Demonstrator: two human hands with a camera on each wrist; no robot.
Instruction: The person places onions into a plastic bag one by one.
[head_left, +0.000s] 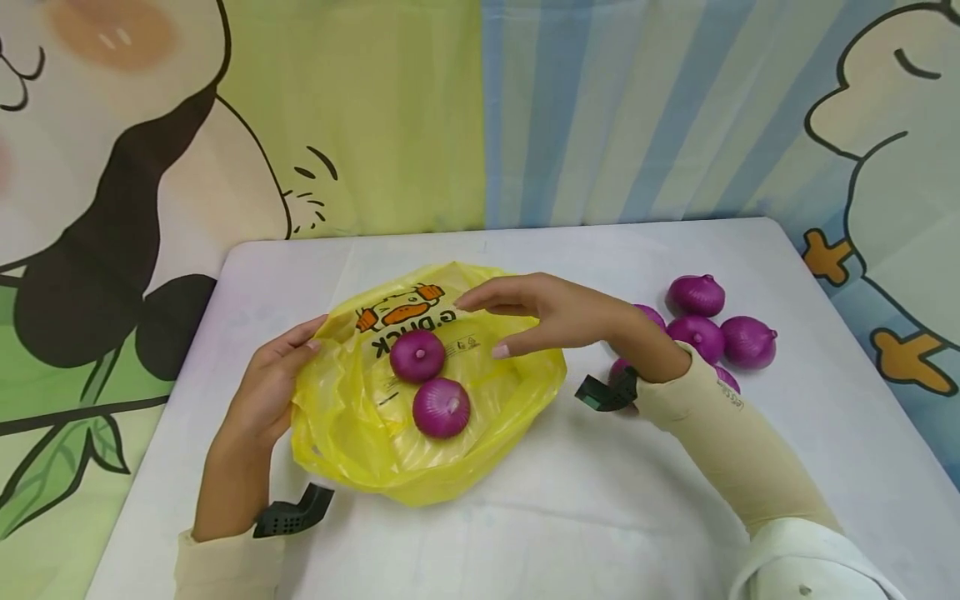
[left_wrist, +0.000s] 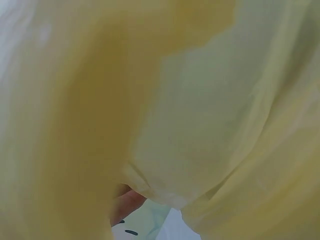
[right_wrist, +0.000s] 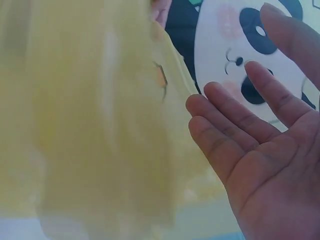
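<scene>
The left hand grips the yellow bag, two purple onions inside! The right hand hovers over it, fingers loosely extended.

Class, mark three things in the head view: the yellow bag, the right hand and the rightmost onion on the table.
Yellow bag [head_left: 498, 410], head view: bare plastic, right side.
Right hand [head_left: 558, 310], head view: back of the hand.
Rightmost onion [head_left: 748, 342], head view: middle of its side.

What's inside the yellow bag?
Two purple onions show in the yellow bag: a farther onion and a nearer onion. The right hand hides part of the bag in the head view; anything beneath the onions or folds can't be seen.
</scene>
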